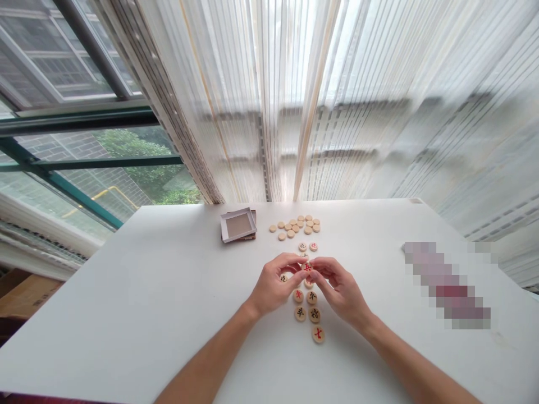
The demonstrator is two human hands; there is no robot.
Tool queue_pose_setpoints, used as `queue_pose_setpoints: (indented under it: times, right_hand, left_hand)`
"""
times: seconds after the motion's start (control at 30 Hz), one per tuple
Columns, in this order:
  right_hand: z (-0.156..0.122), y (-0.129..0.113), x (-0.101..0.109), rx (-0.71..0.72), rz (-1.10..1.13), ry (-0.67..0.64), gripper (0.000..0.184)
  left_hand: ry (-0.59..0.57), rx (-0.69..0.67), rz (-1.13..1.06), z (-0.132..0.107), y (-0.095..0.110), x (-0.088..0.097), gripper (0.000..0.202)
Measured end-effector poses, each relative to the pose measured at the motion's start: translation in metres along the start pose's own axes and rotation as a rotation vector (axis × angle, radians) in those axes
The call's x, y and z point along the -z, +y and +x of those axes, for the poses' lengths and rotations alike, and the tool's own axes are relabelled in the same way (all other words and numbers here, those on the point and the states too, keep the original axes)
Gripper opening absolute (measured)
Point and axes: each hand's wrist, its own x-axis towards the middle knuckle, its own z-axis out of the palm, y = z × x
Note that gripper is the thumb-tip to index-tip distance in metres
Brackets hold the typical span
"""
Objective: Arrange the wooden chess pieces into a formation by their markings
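Observation:
Between the fingertips of both hands is a round wooden Chinese chess piece (307, 268) with a red character facing up. My left hand (278, 280) pinches it from the left, and my right hand (334, 283) from the right. Below and around the hands lie face-up pieces in two rough columns, among them a red-marked piece (298, 295), a black-marked piece (314, 315) and, closest to me, another red one (318, 334). Two more pieces (302, 247) sit just beyond the fingers. My fingers partly cover some of the pieces.
Farther back, several blank-looking pieces (295, 228) lie in a loose cluster. An open shallow box (238, 226) stands to their left on the white table (160, 280). A pixelated object (446, 286) lies at the right. Curtains (286, 112) hang behind the table.

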Motion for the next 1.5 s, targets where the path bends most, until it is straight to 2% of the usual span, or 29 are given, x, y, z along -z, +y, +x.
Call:
queue_pose_setpoints:
  times: [0.2,0.47,0.8,1.1,1.3,1.5]
  right_hand:
    - [-0.0007,-0.0038,-0.0035,-0.024,0.103,-0.03,0.023]
    - [0.0002,-0.0042,-0.0042,-0.022,0.099,-0.008,0.026]
    - [-0.0012,-0.0027,-0.0044,0.086,-0.119,-0.013,0.023]
    - [-0.0055,-0.0003,-0.0046,0.158,-0.265,-0.014,0.021]
    - [-0.0076,-0.0003,-0.006,0.16,-0.289,-0.011,0.021]
    - [-0.0071,0.0003,-0.0071,0.174,-0.259,0.004,0.022]
  left_hand:
    - [0.069,0.024,0.007,-0.0015,-0.0034,-0.0016,0.031]
    - [0.026,0.085,-0.099,-0.0001,-0.0026,-0.0009,0.031]
    - [0.015,0.153,-0.162,-0.0017,-0.0058,-0.0049,0.027]
    - [0.049,0.124,-0.064,-0.004,-0.0016,-0.0077,0.025]
    - [0.1,0.133,-0.058,-0.0061,-0.0039,-0.0086,0.026]
    - [0.109,0.086,-0.009,-0.0053,-0.0004,-0.0072,0.023]
